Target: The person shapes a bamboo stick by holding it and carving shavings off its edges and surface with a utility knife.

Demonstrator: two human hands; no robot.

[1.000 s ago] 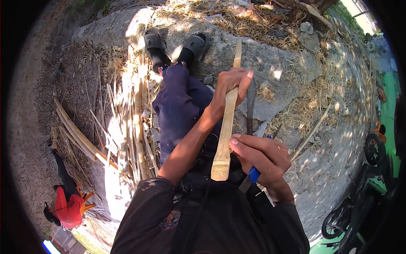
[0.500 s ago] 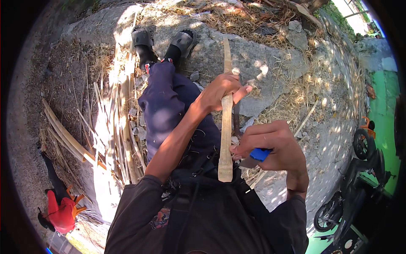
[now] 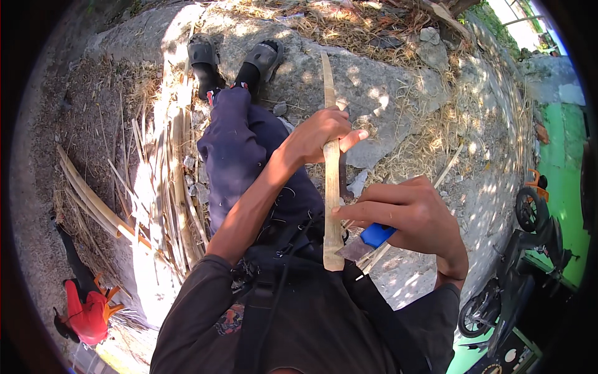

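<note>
- Left hand [image 3: 317, 138]: centre of the frame, slightly above the middle. The fingers are wrapped around a bamboo strip [image 3: 331, 187], with the forefinger stretched out to the right past the strip.
- Bamboo strip: long, pale and narrow. It runs nearly vertically from the upper centre of the frame down to a blunt cut end at lower centre, just above the person's dark shirt [image 3: 311, 324].
- Right hand [image 3: 411, 215]: right of centre. The fingers are curled closed around the blue handle [image 3: 377, 235] of a knife, and the fingertips touch the right edge of the strip.
- Knife blade [image 3: 355, 249]: grey and flat. It lies against the lower end of the strip, just below the right hand.
- Legs in dark blue trousers [image 3: 240, 156]: stretched toward the upper left of the frame, ending in dark sandals [image 3: 233, 56] that rest on a grey concrete slab [image 3: 386, 87].
- Split bamboo strips [image 3: 165, 181]: a loose pile on the ground at the left of the frame, beside the legs.
- Dry straw [image 3: 349, 25]: scattered along the upper edge and at the right of the slab.
- Red object [image 3: 87, 315]: lower left of the frame; its kind cannot be determined.
- Motorcycle [image 3: 517, 274]: parked at the lower right edge, next to a green surface [image 3: 570, 174].
</note>
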